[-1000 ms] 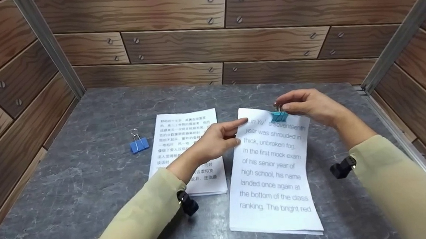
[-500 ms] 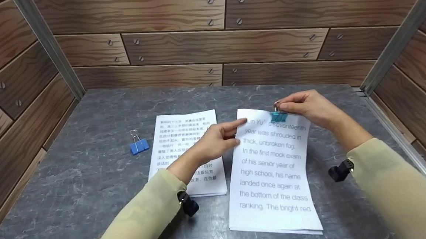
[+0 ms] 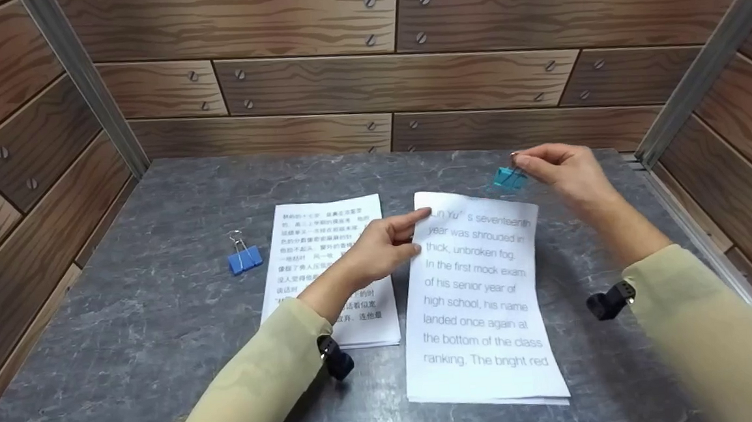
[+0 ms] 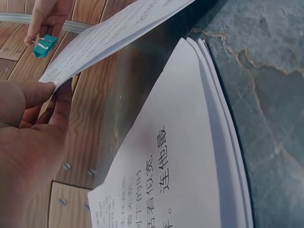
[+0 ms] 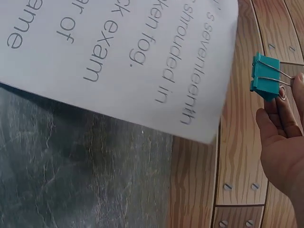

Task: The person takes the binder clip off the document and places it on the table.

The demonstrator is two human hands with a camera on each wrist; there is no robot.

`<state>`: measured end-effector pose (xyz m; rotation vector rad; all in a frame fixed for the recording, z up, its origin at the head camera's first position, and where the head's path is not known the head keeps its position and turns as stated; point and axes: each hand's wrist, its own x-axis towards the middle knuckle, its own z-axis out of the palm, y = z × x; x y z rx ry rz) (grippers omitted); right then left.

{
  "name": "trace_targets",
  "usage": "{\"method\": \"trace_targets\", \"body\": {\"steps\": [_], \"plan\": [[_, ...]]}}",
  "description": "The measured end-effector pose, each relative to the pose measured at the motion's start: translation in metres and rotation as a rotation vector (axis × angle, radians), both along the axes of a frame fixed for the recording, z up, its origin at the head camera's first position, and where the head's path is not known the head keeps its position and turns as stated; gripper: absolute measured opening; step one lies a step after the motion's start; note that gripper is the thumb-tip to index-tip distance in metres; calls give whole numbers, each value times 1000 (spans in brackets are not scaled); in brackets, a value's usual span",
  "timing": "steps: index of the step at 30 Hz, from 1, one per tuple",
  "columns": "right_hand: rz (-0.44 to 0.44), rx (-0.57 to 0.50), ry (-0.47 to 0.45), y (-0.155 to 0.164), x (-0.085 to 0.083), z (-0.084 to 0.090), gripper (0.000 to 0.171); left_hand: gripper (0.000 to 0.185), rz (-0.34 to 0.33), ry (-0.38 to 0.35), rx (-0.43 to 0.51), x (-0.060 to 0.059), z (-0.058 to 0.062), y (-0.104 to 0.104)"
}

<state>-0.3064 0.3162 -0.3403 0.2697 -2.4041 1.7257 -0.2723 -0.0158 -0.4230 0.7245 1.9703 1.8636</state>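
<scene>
From the head view, your right hand [image 3: 566, 173] pinches the wire handles of the small teal metal binder clip [image 3: 508, 178], which hangs in the air just beyond the far edge of the stack of white sheets printed in large English text [image 3: 479, 296]. Your left hand [image 3: 381, 250] grips that stack's near-left corner, forefinger stretched along the top edge. Keep the left grip firm so the sheets stay squared, and keep the clip well clear of the paper edge. A blue binder clip [image 3: 245, 258] and a second stack with Chinese print [image 3: 331, 272] lie on the grey marbled table [image 3: 129, 330], left of your left grip.

From the left wrist, your fingers [image 4: 57, 107] hold the raised corner [image 4: 50, 80]; avoid creasing it.

From the right wrist, the clip [image 5: 266, 76] hangs at your fingertips [image 5: 289, 95], clear of the sheet [image 5: 118, 57]; hold both handles evenly.
</scene>
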Motion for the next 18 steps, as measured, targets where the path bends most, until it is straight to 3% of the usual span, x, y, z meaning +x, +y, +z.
{"method": "trace_targets", "body": {"steps": [9,18], "plan": [[37,-207,-69,30,6,-13,13,65,51,-1,-33,-8,-9,-1],[36,-137,-143,54,16,-28,12,67,117,-37,-89,-16,-18,-6]]}}
